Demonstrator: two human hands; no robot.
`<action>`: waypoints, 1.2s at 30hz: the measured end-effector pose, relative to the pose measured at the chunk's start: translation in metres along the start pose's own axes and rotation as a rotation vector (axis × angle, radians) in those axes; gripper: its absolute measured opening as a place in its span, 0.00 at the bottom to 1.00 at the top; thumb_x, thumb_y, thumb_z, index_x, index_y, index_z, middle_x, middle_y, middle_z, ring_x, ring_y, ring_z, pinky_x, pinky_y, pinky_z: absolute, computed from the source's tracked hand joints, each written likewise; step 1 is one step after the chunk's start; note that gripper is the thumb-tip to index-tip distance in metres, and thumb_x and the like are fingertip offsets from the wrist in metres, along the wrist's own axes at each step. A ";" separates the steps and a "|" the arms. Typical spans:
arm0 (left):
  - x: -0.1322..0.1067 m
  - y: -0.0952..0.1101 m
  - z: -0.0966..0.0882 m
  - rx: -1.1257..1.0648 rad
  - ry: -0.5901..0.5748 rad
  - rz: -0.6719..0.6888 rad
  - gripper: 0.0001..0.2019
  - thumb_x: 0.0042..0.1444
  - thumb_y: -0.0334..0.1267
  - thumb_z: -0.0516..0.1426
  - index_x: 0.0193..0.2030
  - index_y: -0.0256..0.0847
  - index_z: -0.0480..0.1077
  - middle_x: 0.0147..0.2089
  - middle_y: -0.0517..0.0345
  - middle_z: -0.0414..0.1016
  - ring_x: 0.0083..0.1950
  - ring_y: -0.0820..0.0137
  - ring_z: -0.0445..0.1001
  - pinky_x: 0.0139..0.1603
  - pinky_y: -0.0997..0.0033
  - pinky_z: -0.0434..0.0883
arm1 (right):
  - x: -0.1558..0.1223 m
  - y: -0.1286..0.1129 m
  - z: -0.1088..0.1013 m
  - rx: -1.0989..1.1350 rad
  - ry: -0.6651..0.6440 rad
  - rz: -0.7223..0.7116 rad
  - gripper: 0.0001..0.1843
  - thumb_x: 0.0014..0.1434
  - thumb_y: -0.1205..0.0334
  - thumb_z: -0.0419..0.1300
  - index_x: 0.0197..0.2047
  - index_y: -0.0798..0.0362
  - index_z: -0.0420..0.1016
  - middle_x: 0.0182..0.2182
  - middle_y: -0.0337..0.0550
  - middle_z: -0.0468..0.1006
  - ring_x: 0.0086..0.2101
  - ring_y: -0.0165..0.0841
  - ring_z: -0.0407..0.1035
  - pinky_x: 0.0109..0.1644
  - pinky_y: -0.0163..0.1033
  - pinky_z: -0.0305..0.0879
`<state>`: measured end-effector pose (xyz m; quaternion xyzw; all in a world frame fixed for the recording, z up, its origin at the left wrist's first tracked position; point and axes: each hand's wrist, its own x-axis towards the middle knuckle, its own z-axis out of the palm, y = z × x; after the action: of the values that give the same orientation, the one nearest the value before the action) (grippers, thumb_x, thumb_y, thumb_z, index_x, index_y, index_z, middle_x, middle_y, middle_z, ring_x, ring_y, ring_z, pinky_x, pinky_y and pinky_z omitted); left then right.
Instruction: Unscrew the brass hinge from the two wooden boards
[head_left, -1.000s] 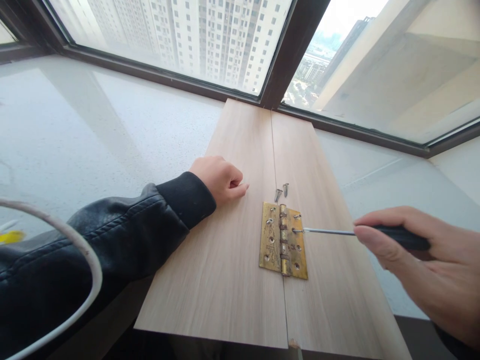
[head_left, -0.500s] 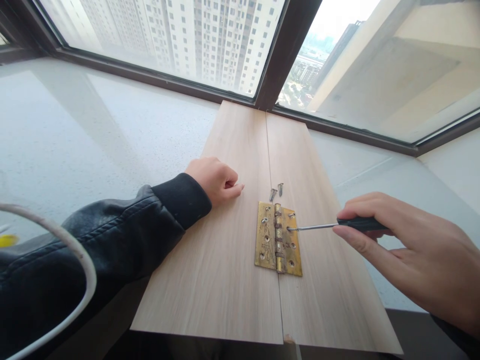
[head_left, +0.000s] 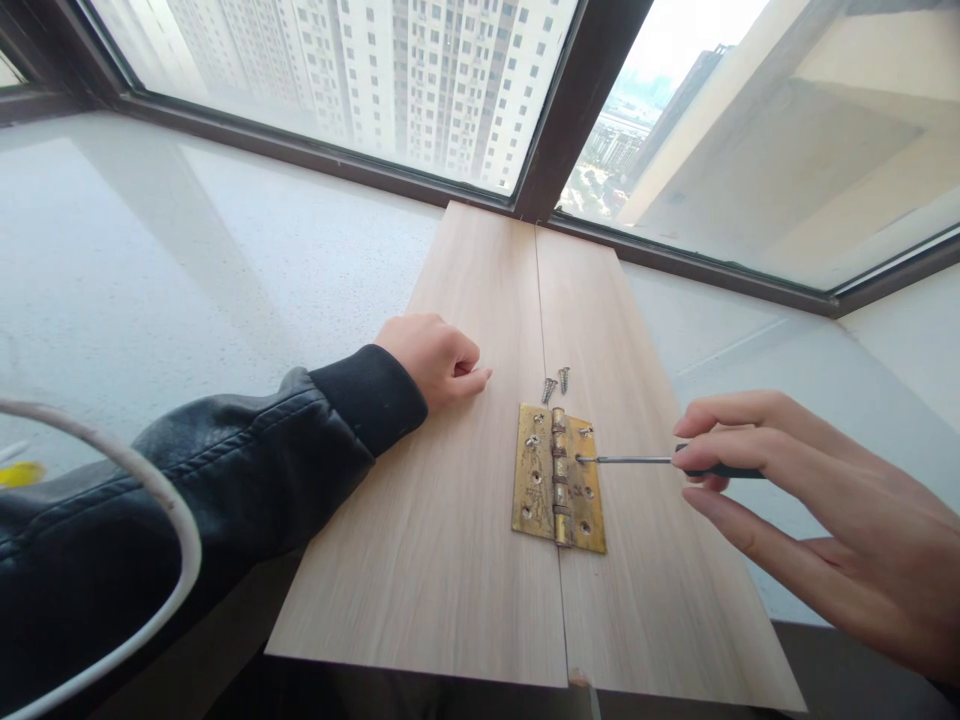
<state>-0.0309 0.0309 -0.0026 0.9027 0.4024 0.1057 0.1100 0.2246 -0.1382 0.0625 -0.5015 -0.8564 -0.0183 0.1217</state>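
Observation:
My right hand (head_left: 817, 530) grips the dark handle of a screwdriver (head_left: 636, 460) between its fingers, with the thumb a little apart below. The shaft lies low and nearly level, its tip at a hole in the right leaf of a worn brass hinge (head_left: 528, 492). The hinge lies open across the seam between two pale wooden boards (head_left: 420, 580); screw heads show in some upper holes, while lower holes are bare. Just beyond it lie two loose screws (head_left: 550, 388). My left hand (head_left: 431, 362) rests on the left board in a loose fist, nothing visible in it.
The boards lie on a white speckled sill (head_left: 225, 250), their far ends at the dark window frame (head_left: 337, 160). A white cable (head_left: 169, 500) loops in front of my left sleeve, with something yellow (head_left: 21, 474) behind it. The boards' near edge overhangs a dark space.
My right thumb has come away from the screwdriver handle and the fingers have shifted along it. The screwdriver tip stays at the same hinge hole. My left hand keeps its place.

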 end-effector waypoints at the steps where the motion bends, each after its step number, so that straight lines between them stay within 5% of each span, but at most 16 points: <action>1: 0.000 0.000 0.000 0.001 0.003 -0.002 0.21 0.54 0.49 0.51 0.16 0.40 0.53 0.17 0.62 0.54 0.22 0.72 0.49 0.25 0.68 0.50 | 0.001 0.001 -0.001 0.002 -0.016 -0.010 0.07 0.64 0.59 0.54 0.45 0.47 0.69 0.44 0.43 0.72 0.40 0.30 0.71 0.39 0.32 0.70; 9: 0.000 -0.001 0.001 0.000 0.021 0.011 0.21 0.53 0.49 0.52 0.16 0.40 0.53 0.16 0.62 0.54 0.22 0.73 0.49 0.25 0.68 0.49 | 0.002 0.008 -0.001 -0.134 0.083 0.030 0.11 0.66 0.50 0.53 0.40 0.46 0.71 0.27 0.34 0.78 0.20 0.26 0.71 0.24 0.32 0.67; 15: -0.001 -0.003 0.003 -0.016 0.051 0.020 0.21 0.53 0.49 0.51 0.15 0.40 0.53 0.16 0.62 0.53 0.21 0.73 0.47 0.24 0.68 0.48 | 0.006 -0.005 -0.002 -0.060 -0.043 0.084 0.14 0.65 0.53 0.54 0.51 0.48 0.66 0.43 0.45 0.77 0.34 0.32 0.74 0.33 0.34 0.72; 19: -0.001 -0.004 0.004 -0.021 0.067 0.034 0.21 0.53 0.49 0.52 0.15 0.40 0.54 0.15 0.62 0.53 0.21 0.74 0.47 0.24 0.69 0.48 | 0.012 -0.006 -0.004 -0.024 -0.011 0.080 0.07 0.63 0.54 0.57 0.43 0.45 0.70 0.33 0.37 0.77 0.27 0.28 0.72 0.28 0.31 0.68; 25: -0.001 -0.002 0.001 -0.009 0.041 0.020 0.21 0.53 0.49 0.52 0.15 0.40 0.54 0.16 0.61 0.54 0.21 0.73 0.48 0.24 0.68 0.49 | 0.016 -0.010 0.001 -0.031 0.056 0.382 0.13 0.59 0.45 0.58 0.35 0.46 0.70 0.20 0.32 0.73 0.15 0.26 0.65 0.16 0.31 0.63; 27: -0.001 -0.002 0.001 -0.013 0.042 0.019 0.21 0.53 0.49 0.52 0.15 0.40 0.54 0.16 0.62 0.54 0.21 0.73 0.47 0.25 0.68 0.49 | 0.012 -0.010 0.004 -0.008 0.058 0.425 0.15 0.59 0.44 0.58 0.39 0.46 0.69 0.23 0.34 0.75 0.16 0.27 0.66 0.15 0.31 0.64; 31: -0.001 -0.002 0.002 -0.020 0.040 0.023 0.21 0.53 0.49 0.51 0.16 0.40 0.53 0.16 0.62 0.53 0.21 0.73 0.47 0.25 0.68 0.48 | 0.004 -0.007 0.002 0.077 0.008 0.307 0.14 0.60 0.50 0.58 0.48 0.45 0.68 0.38 0.41 0.77 0.25 0.28 0.72 0.18 0.30 0.66; 36: -0.001 -0.003 0.003 -0.024 0.053 0.034 0.21 0.53 0.49 0.51 0.16 0.40 0.54 0.16 0.61 0.53 0.21 0.74 0.47 0.24 0.69 0.48 | 0.010 -0.007 -0.008 -0.017 0.029 0.162 0.05 0.60 0.54 0.60 0.38 0.45 0.73 0.30 0.35 0.75 0.22 0.26 0.67 0.24 0.32 0.65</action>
<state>-0.0328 0.0318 -0.0065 0.9049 0.3883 0.1365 0.1083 0.2151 -0.1347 0.0732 -0.5700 -0.8108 -0.0231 0.1310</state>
